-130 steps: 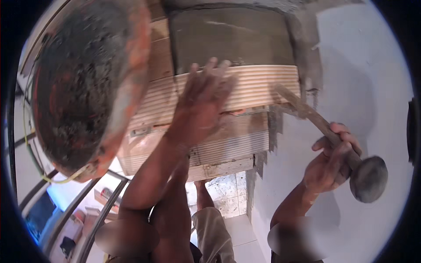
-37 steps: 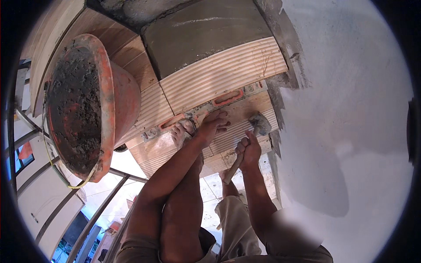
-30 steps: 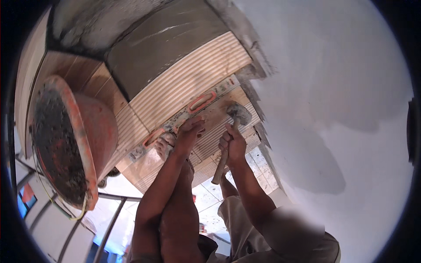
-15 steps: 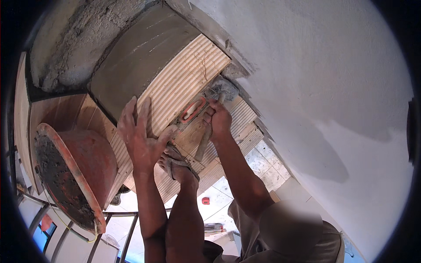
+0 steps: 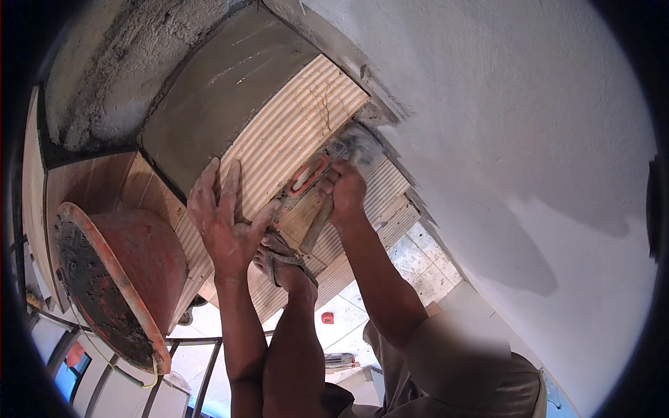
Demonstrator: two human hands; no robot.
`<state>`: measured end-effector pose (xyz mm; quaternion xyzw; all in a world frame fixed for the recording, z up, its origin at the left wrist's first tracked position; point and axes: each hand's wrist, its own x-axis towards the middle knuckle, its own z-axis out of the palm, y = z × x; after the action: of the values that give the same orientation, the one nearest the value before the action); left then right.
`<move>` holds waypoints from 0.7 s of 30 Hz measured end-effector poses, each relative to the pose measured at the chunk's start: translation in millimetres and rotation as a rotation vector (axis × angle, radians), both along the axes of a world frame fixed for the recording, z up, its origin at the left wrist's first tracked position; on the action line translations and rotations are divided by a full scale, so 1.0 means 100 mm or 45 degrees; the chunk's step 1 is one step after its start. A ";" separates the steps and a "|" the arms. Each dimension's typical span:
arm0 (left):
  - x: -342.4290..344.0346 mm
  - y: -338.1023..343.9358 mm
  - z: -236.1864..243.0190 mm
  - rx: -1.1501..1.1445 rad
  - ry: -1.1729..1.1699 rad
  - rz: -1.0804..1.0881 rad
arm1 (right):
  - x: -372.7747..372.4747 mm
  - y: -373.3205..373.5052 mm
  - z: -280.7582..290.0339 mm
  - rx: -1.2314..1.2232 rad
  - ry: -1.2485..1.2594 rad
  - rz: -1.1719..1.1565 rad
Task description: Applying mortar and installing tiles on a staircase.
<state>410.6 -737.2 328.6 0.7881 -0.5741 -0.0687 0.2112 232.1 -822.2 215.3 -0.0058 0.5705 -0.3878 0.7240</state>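
My left hand (image 5: 226,226) spreads open over the left end of a ribbed beige tile (image 5: 300,115), fingertips near the smooth wet mortar (image 5: 216,90) above it. My right hand (image 5: 345,188) grips the wooden handle (image 5: 313,226) of a mallet, whose grey head (image 5: 362,150) is motion-blurred near the tile's lower right edge. A dirty level (image 5: 312,174) with a red-rimmed opening lies along that edge, on the step below. My sandalled foot (image 5: 282,265) rests below my left hand.
A red bucket (image 5: 139,244) of dark mortar stands at left on wood-look tile (image 5: 87,181), beside a metal railing (image 5: 209,376). Rough concrete (image 5: 111,70) is upper left; a white wall (image 5: 543,139) rises at right. A small red object (image 5: 327,318) lies on tiles below.
My left hand has moved from by the level up and left onto the tile. The mallet has moved up toward the tile's right end. The view has rotated, with the bucket lower.
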 end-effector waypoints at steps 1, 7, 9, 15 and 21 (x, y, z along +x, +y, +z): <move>0.00 0.00 0.00 -0.001 0.000 -0.003 | 0.02 -0.02 -0.02 -0.047 -0.018 0.062; 0.02 0.02 0.00 -0.015 -0.002 -0.002 | -0.03 0.05 0.15 -0.049 0.017 0.086; 0.04 0.04 0.00 -0.010 -0.014 0.002 | 0.03 0.07 0.27 -0.009 0.006 0.000; 0.00 0.03 -0.02 0.016 -0.024 0.011 | 0.05 0.00 0.11 -0.067 0.124 0.102; -0.03 0.00 0.01 0.011 -0.018 0.019 | 0.09 0.14 0.09 -0.073 0.066 -0.125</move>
<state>408.0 -737.1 330.1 0.7938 -0.5694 -0.0639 0.2041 241.6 -808.6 224.1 -0.0085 0.5774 -0.4389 0.6885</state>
